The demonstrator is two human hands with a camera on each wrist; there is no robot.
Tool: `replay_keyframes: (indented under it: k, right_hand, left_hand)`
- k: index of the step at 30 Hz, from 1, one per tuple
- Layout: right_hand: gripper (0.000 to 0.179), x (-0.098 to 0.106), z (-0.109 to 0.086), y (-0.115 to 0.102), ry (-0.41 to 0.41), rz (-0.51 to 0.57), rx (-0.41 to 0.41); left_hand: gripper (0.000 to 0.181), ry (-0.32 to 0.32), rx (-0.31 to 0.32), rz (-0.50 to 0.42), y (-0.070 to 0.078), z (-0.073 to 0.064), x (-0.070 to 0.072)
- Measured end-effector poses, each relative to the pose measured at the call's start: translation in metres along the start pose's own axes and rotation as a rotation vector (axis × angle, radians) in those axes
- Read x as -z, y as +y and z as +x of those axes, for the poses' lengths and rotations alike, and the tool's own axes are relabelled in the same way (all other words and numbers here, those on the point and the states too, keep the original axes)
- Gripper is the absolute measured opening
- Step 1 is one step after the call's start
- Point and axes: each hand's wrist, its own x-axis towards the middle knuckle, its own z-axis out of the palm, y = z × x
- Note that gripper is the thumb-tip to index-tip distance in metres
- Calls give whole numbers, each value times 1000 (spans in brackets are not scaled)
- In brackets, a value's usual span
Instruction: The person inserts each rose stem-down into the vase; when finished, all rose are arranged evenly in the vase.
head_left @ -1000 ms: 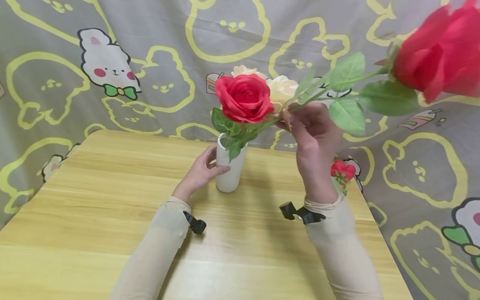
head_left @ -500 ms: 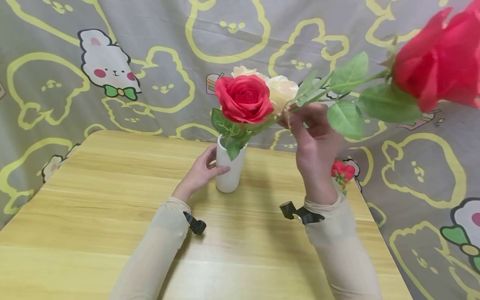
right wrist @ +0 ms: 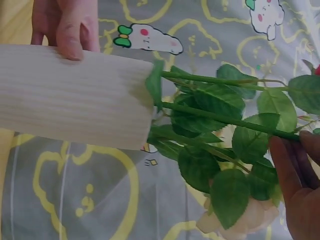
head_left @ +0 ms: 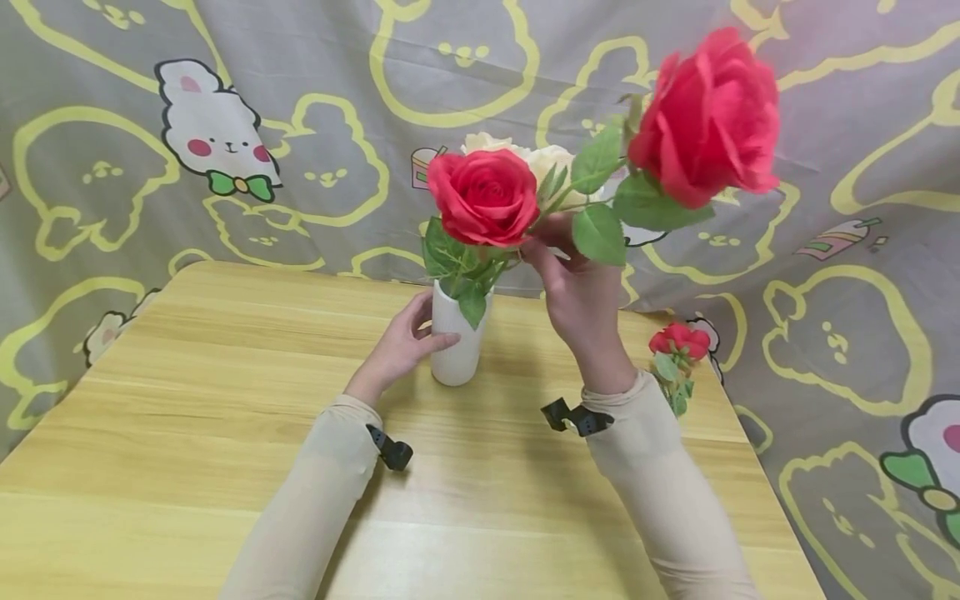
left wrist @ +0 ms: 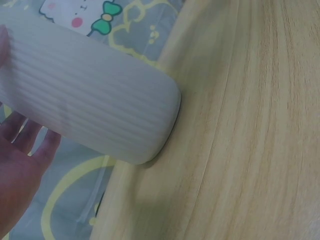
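A white ribbed vase (head_left: 456, 342) stands upright on the table, and my left hand (head_left: 405, 342) grips its left side, thumb across the front. Above the rim, my right hand (head_left: 581, 287) pinches the green stem (right wrist: 225, 119) of a red rose (head_left: 708, 121) that leans out to the right. The right wrist view shows that stem running into the vase's mouth. Another red rose (head_left: 486, 197) and cream flowers (head_left: 551, 167) stand in the vase, their green leaves (right wrist: 210, 107) crowded at the opening. How deep the stems reach is hidden by the vase wall.
Another red flower (head_left: 678, 342) with green leaves lies near the right edge of the wooden table (head_left: 225, 400). A grey curtain (head_left: 300, 100) with yellow cartoon outlines hangs behind the table and along its right side.
My right hand has moved left and slightly down toward the vase, bringing the pinched rose with it; its bloom has swung left, fully into view. The left hand and vase have stayed in place.
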Motion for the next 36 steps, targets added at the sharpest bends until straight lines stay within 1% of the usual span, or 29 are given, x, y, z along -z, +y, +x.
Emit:
replay_keyframes:
  k: [2,6,8,9,11,14,17,21,22,24,26,29,31,33,36]
  right_hand:
    - [16,-3,-2,3,-26,-30,-58]
    - [24,-9,-8,8,-52,-89,-219]
    - [29,-12,-11,12,-72,-119,-269]
    - [31,-13,-13,13,-83,-134,-280]
    - [34,-14,-16,17,-101,-132,-303]
    - [35,-15,-20,23,-121,-134,-313]
    - [37,-16,-24,26,-135,-117,-341]
    - [34,-16,-28,29,-175,-158,-389]
    - [33,-16,-28,30,-179,-158,-402]
    - [28,-15,-30,32,-193,-188,-396]
    - [28,-15,-31,34,-199,-198,-386]
    - [38,-15,-33,38,-234,-222,-357]
    - [48,-14,-35,40,-264,-230,-343]
    - [52,-13,-37,42,-290,-242,-331]
    - [51,-12,-38,45,-305,-231,-293]
  left_hand:
    - [71,4,6,1,0,0,0]
    - [72,10,25,3,1,-1,0]
    - [73,12,30,0,1,0,0]
    - [73,11,32,-4,1,0,-1]
    - [74,9,34,-11,1,1,-1]
    - [75,7,42,-20,4,0,-1]
    - [73,0,43,-20,15,-3,-3]
    - [70,-5,34,-12,29,-9,-5]
    - [70,-6,30,-11,29,-9,-5]
    - [70,-6,26,-11,29,-9,-5]
    - [69,-5,23,-12,29,-9,-5]
    - [69,0,26,-13,29,-9,-5]
    - [69,1,31,-11,29,-9,-5]
    - [69,-1,34,-9,28,-9,-5]
    - [70,1,36,-15,18,-5,-3]
